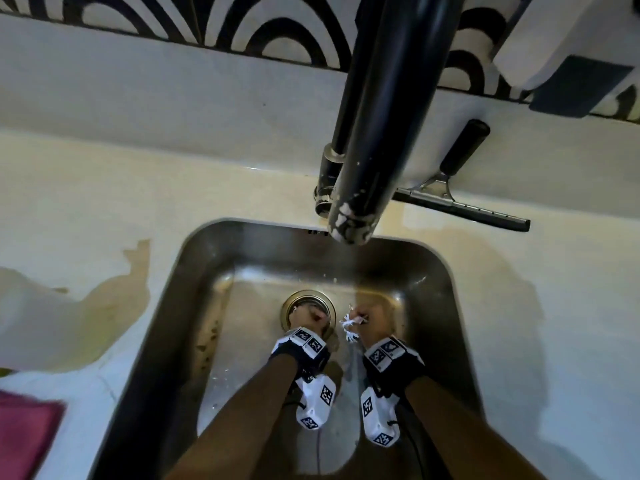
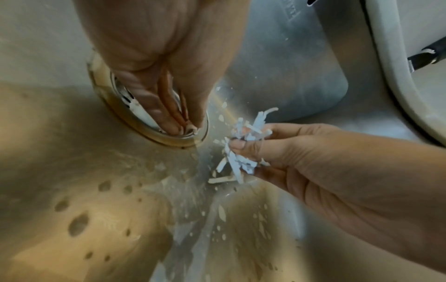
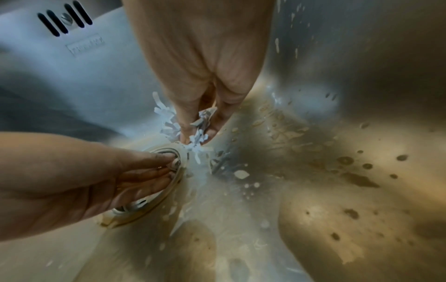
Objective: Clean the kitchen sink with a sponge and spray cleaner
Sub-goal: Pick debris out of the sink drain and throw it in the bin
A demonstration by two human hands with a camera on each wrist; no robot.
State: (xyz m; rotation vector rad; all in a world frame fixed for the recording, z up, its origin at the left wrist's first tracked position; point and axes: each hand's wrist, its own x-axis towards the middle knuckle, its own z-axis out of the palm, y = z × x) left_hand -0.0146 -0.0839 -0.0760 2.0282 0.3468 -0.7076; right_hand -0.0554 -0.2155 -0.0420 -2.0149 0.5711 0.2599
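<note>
The steel sink (image 1: 194, 271) is wet and spotted with pale scraps. My left hand (image 1: 313, 315) reaches into the brass-ringed drain (image 1: 294, 299). Its bunched fingertips (image 2: 185, 129) pinch a small pale scrap at the strainer (image 2: 142, 114). Just right of the drain, my right hand (image 1: 362, 318) pinches a bundle of white paper shreds (image 1: 349, 327) a little above the sink floor. The shreds (image 2: 243, 152) stick out between thumb and fingers (image 3: 183, 131). No sponge or spray bottle shows in any view.
A black faucet (image 1: 374, 133) hangs over the sink's back edge. A squeegee (image 1: 460, 199) lies on the counter behind it, right. A white dispenser (image 1: 554, 46) is mounted at top right. A pink cloth (image 1: 24, 434) lies at the front left. Water stains mark the counter (image 1: 104, 299).
</note>
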